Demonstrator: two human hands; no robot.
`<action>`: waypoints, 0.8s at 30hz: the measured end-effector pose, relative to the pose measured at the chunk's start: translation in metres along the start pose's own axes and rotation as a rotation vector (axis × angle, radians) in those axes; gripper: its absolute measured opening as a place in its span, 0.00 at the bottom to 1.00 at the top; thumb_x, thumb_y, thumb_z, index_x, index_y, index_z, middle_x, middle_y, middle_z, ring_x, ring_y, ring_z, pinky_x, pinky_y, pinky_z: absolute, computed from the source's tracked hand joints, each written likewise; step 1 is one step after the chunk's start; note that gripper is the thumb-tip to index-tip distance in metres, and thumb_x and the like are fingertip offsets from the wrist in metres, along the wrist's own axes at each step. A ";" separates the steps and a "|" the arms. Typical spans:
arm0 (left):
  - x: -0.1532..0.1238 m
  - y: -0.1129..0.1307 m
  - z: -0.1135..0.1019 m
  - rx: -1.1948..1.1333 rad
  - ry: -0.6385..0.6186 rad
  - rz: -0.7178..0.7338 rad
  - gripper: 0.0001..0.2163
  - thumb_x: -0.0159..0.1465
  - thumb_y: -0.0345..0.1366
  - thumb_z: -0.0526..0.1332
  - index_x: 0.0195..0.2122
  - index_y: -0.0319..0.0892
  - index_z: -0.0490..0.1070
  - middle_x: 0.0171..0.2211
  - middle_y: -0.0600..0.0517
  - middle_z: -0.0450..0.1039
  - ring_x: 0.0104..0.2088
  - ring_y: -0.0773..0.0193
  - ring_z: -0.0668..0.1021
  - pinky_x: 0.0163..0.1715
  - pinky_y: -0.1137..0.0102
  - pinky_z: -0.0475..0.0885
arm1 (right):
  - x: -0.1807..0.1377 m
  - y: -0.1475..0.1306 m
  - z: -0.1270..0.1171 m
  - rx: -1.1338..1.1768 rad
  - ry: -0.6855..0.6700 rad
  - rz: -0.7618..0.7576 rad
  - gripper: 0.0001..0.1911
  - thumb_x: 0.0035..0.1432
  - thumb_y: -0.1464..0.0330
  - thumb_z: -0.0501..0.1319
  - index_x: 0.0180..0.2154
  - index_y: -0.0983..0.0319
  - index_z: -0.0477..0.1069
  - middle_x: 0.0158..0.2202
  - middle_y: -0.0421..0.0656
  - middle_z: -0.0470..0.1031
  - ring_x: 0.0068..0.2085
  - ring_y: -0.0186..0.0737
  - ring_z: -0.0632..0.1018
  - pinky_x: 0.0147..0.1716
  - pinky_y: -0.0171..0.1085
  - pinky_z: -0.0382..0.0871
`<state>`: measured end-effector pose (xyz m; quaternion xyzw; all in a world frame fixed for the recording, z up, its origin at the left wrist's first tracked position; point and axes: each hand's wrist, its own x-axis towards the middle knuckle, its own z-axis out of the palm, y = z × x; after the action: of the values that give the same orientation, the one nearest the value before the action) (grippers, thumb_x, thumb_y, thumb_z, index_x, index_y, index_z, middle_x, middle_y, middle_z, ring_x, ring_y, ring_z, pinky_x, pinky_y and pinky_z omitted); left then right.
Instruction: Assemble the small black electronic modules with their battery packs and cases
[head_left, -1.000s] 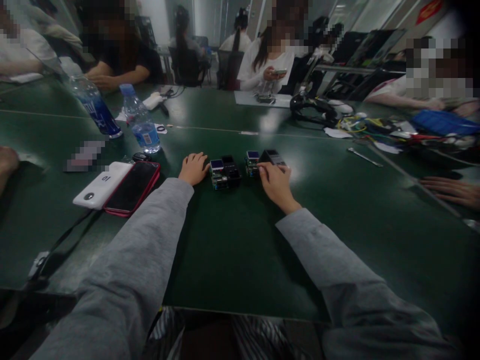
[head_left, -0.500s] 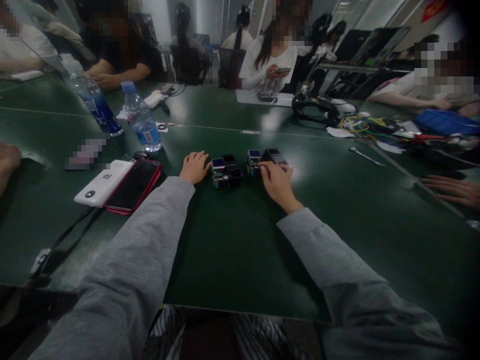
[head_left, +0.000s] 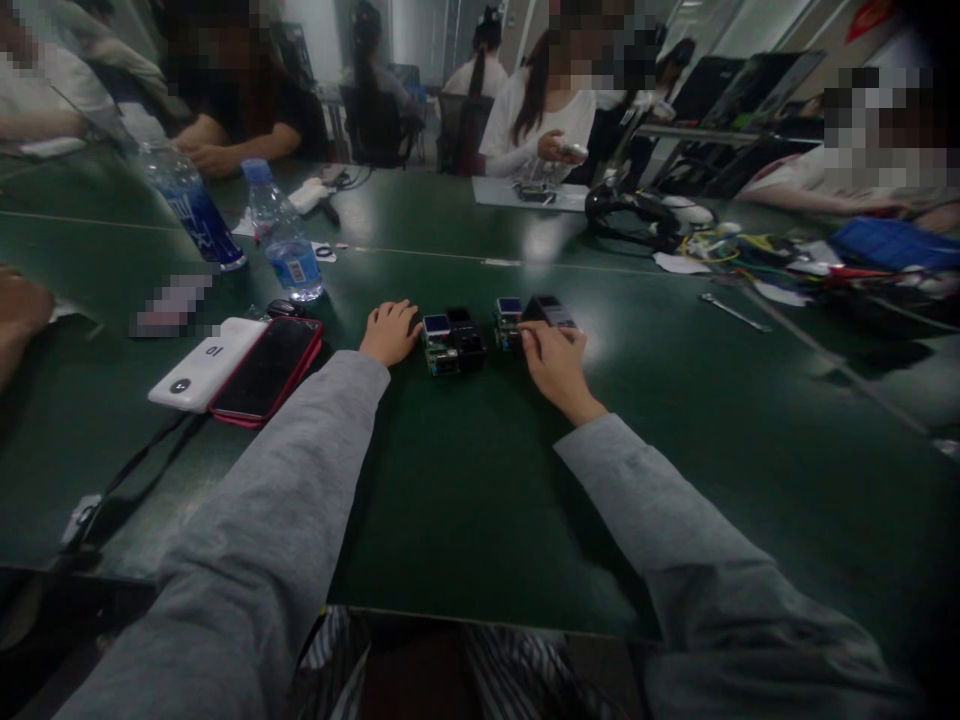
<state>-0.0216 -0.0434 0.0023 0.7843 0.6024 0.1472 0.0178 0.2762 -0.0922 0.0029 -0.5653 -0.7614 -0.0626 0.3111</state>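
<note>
Two small electronic devices sit side by side on the green table point(head_left: 495, 480). The left one shows a green circuit board with a little screen point(head_left: 437, 345) beside a black case point(head_left: 466, 338). My left hand point(head_left: 390, 334) lies palm down, fingers spread, just left of that board. At the other device, my right hand point(head_left: 559, 368) has its thumb and forefinger brought together at the right edge of a second circuit board point(head_left: 507, 322). Its black case point(head_left: 541, 308) stands behind my fingers and is partly covered. What exactly the fingertips grip is hard to see.
Left of my arm lie a white power bank point(head_left: 206, 365) and a red-cased phone point(head_left: 266, 372). Two bottles, one dark blue point(head_left: 191, 215) and one clear point(head_left: 283, 240), stand beyond. At right are a wrench point(head_left: 735, 312) and tangled cables point(head_left: 750, 255). Several people sit around.
My hands and both devices stay in place. Another person's hand at the right edge has left the table. At the far left, someone's hand has shifted slightly inward.
</note>
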 end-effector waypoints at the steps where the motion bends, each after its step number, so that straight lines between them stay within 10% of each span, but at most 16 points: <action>1: 0.000 0.000 0.000 0.001 0.001 -0.001 0.23 0.71 0.44 0.48 0.65 0.43 0.62 0.68 0.46 0.59 0.65 0.49 0.61 0.64 0.50 0.56 | 0.000 0.000 0.000 0.003 -0.003 -0.001 0.19 0.72 0.61 0.43 0.50 0.58 0.69 0.46 0.46 0.79 0.46 0.48 0.77 0.54 0.50 0.52; 24: -0.001 0.000 0.001 -0.014 -0.001 -0.003 0.23 0.71 0.44 0.48 0.65 0.44 0.61 0.68 0.46 0.58 0.66 0.49 0.59 0.65 0.49 0.55 | 0.000 -0.002 -0.001 -0.011 -0.022 -0.008 0.20 0.73 0.61 0.41 0.50 0.58 0.68 0.48 0.46 0.78 0.48 0.48 0.77 0.55 0.51 0.51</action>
<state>-0.0214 -0.0439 0.0017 0.7833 0.6026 0.1509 0.0241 0.2753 -0.0933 0.0040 -0.5646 -0.7666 -0.0620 0.2995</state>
